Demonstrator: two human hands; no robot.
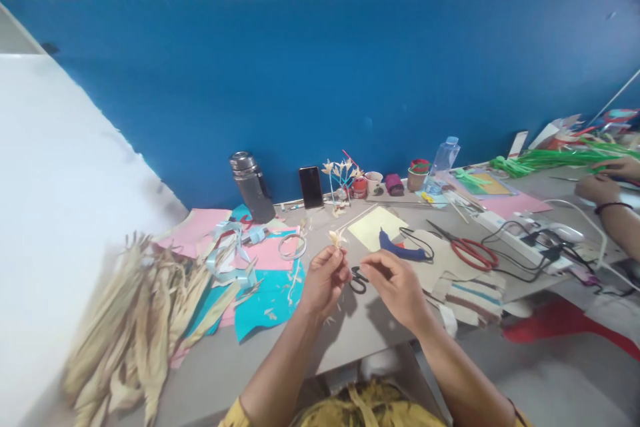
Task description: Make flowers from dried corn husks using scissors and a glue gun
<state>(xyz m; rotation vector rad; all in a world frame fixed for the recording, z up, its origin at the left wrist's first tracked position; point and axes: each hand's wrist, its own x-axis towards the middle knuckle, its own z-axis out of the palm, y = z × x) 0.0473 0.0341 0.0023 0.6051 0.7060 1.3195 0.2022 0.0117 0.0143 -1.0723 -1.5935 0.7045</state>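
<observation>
My left hand (325, 280) is closed on a small pale husk flower (337, 238), which sticks up above the pinched thumb and fingers. Just to the right, my right hand (393, 281) is held apart from it, thumb and fingertips drawn together; anything between them is too small to make out. Black-handled scissors (358, 280) lie on the table between the hands. Behind them is a yellow sheet (377, 227), with a blue glue gun (400, 248) to its right. Finished-looking pale flowers on blue stems (341, 177) stand near the wall.
Corn husks (145, 327) pile up at left beside blue paper (270, 300). A flask (253, 188) and phone (311, 187) stand behind. Red-handled scissors (474, 254), a power strip (520, 240) and cables lie right. Another person's hands (603, 183) are at far right.
</observation>
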